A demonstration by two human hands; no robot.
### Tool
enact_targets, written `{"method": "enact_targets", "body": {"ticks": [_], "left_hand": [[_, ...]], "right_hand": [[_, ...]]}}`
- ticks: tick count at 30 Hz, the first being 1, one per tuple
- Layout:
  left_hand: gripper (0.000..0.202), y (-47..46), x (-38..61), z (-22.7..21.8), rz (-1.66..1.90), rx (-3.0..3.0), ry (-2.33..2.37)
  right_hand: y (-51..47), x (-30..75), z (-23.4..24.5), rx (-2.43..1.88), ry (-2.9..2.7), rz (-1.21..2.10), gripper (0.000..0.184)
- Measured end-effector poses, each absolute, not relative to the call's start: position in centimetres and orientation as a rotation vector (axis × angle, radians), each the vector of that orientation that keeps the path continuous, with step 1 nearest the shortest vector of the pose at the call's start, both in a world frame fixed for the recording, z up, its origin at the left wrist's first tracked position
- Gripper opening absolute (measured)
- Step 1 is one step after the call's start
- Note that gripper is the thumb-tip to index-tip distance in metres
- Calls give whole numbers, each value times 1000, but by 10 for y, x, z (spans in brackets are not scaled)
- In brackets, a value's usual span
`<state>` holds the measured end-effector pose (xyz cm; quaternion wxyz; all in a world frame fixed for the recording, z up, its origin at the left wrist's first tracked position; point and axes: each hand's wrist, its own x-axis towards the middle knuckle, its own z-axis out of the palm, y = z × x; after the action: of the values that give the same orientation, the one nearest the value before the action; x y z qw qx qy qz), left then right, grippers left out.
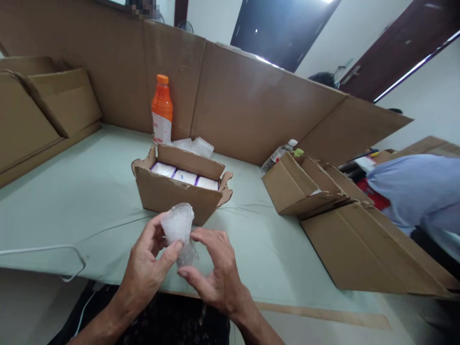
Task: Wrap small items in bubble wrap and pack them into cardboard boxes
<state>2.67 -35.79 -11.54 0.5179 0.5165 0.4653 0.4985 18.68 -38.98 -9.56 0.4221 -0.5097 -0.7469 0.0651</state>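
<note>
My left hand (153, 261) is closed on a crumpled piece of translucent plastic wrap (178, 223), thumb in front and fingers behind. My right hand (217, 268) is just to the right, thumb and fingers apart in a curve around the wrap's lower end. Whether its fingertips touch the wrap is hard to tell. Just beyond my hands stands an open cardboard box (172, 191) with its flaps up. Inside it is a row of white-topped packs (185, 177) with purple edges.
An orange bottle (162, 108) and clear plastic pieces (201, 146) are behind the box. To the right are a clear bottle (278, 155) and open cartons (362, 244); more cartons (64, 100) stand left. A cardboard wall (244, 96) borders the table (108, 191). A person's sleeve (417, 187) shows right.
</note>
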Motion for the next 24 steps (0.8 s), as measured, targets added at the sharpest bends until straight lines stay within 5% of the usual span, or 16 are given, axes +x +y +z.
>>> {"method": "enact_targets", "body": {"ticks": [4,8,14,24], "left_hand": [[62,-356,17,-119,1137,1169,1107],[75,-349,6,-129,1150,926,1024],[120,-349,9,-135,1065,844,932],[86,-326,2,-97,1175,708,933]], "right_hand": [[-388,184,-106,-1330,-1743,270,13],[-386,194,-105,-1371,-1590,461,10],[-390,195,-81,-1284,-1638,522,8],[-374,214,-40,-1192,-1407,503,10]]}}
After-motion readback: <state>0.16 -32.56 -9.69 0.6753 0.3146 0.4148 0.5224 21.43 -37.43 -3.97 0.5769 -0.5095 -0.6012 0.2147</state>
